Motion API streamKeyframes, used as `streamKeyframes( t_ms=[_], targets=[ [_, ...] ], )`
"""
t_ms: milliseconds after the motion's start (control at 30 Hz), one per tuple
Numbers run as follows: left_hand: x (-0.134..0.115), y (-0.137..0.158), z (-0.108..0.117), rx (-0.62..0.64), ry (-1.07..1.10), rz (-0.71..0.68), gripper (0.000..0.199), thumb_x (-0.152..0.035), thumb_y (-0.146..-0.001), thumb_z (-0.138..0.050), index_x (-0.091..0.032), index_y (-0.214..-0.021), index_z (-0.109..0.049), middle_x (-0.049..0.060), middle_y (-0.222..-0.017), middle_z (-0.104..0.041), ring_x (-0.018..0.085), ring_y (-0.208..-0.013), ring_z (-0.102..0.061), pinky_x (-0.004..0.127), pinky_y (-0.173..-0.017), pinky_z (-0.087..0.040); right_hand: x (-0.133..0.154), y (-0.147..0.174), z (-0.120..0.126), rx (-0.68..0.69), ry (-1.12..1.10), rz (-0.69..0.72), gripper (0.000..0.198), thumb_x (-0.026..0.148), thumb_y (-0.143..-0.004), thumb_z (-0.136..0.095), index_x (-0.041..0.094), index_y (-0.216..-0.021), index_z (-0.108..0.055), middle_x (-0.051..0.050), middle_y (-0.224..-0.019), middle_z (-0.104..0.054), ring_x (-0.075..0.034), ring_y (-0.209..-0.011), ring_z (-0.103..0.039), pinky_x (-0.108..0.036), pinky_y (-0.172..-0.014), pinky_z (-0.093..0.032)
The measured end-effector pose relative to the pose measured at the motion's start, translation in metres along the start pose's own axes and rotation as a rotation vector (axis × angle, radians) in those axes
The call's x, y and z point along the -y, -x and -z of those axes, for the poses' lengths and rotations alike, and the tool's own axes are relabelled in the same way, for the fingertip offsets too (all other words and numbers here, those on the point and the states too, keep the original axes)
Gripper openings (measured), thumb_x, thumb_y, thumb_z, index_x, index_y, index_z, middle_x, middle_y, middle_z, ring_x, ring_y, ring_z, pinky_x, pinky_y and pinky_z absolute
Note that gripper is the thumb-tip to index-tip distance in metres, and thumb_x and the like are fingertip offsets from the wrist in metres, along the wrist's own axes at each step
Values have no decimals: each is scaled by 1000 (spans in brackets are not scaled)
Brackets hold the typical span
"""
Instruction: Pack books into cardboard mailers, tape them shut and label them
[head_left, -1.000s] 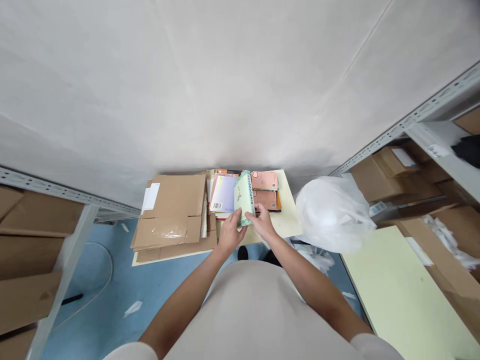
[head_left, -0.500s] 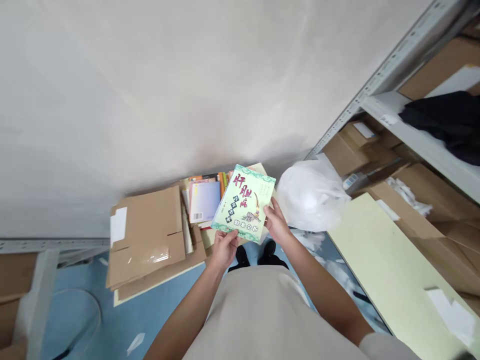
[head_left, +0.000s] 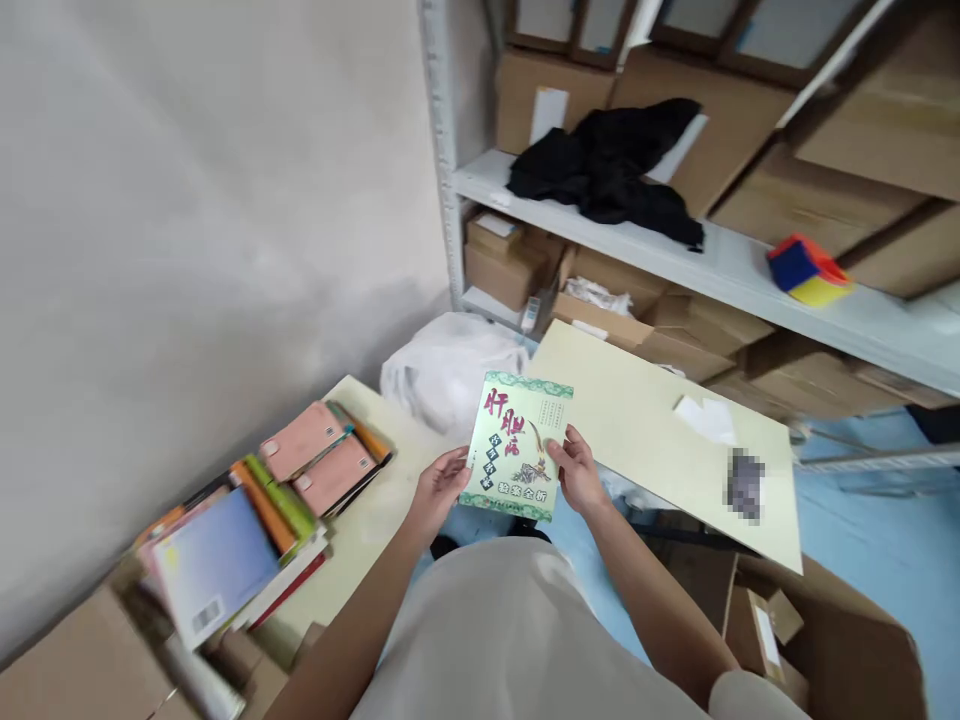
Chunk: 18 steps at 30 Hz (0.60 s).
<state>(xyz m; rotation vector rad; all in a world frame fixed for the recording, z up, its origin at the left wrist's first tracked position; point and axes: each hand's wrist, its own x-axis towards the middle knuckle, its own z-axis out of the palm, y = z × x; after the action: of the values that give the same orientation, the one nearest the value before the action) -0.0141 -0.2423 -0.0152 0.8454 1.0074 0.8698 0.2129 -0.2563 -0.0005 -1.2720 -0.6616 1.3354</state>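
Note:
A pale green book point(head_left: 517, 445) with red and dark Chinese characters on its cover is held up in front of me, cover facing me. My left hand point(head_left: 441, 490) grips its lower left edge. On the opposite edge, my right hand point(head_left: 576, 470) holds it with the thumb on the cover. Below and to the left, stacked books point(head_left: 217, 560) with a blue-and-white one on top lie on a pale yellow board. Two pink notebooks point(head_left: 319, 455) rest beside that stack.
A white plastic bag point(head_left: 442, 370) bulges behind the book. To the right, a pale board point(head_left: 622, 400) carries white paper scraps point(head_left: 706, 420) and a pixelated patch. Metal shelving point(head_left: 720, 270) holds cardboard boxes, black cloth point(head_left: 607, 170) and a colourful block point(head_left: 808, 270). An open carton point(head_left: 847, 640) stands lower right.
My view has swung to the right, bringing the shelving and right-hand board into the middle. The book has come along in both hands, and its tilt is smaller.

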Motion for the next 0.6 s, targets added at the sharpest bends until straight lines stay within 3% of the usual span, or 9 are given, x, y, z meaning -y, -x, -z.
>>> streamKeyframes(
  t_ms=[100, 267, 333, 433, 600],
  targets=[
    [0, -32, -56, 160, -134, 65, 51, -43, -70, -73, -14, -110, -65, 12, -104, -70, 25, -91, -65, 35, -78, -51, 15, -4, 53, -52, -60, 36, 58, 51, -65, -75, 27, -113, -54, -5, -89, -73, -22, -70, -67, -30, -54, -47],
    [17, -72, -128, 264, -126, 142, 48, -44, -70, -72, -15, -109, -67, 11, -98, -71, 26, -91, -64, 35, -79, -50, 39, -19, 131, -124, -57, 30, 44, 55, -67, -72, 26, -96, -56, -2, -86, -71, -18, -66, -64, -25, -51, -42],
    [24, -84, -147, 308, -96, 180, 47, -42, -69, -73, -15, -108, -67, 11, -96, -72, 25, -92, -65, 35, -79, -50, 51, -27, 154, -178, -67, 44, 41, 58, -70, -67, 26, -92, -55, -1, -87, -70, -17, -68, -64, -24, -52, -42],
    [29, -99, -171, 355, -79, 228, 48, -40, -68, -75, -14, -108, -66, 11, -98, -71, 26, -95, -64, 35, -80, -50, 67, -38, 180, -260, -68, 58, 42, 60, -74, -61, 28, -100, -56, 0, -89, -69, -18, -75, -64, -25, -55, -45],
    [31, -117, -198, 369, -72, 319, 54, -43, -66, -76, -14, -110, -63, 13, -105, -69, 24, -94, -65, 32, -77, -51, 78, -54, 202, -385, -95, 113, 38, 57, -76, -61, 24, -95, -59, -3, -92, -70, -21, -81, -65, -30, -68, -49]
  ],
)
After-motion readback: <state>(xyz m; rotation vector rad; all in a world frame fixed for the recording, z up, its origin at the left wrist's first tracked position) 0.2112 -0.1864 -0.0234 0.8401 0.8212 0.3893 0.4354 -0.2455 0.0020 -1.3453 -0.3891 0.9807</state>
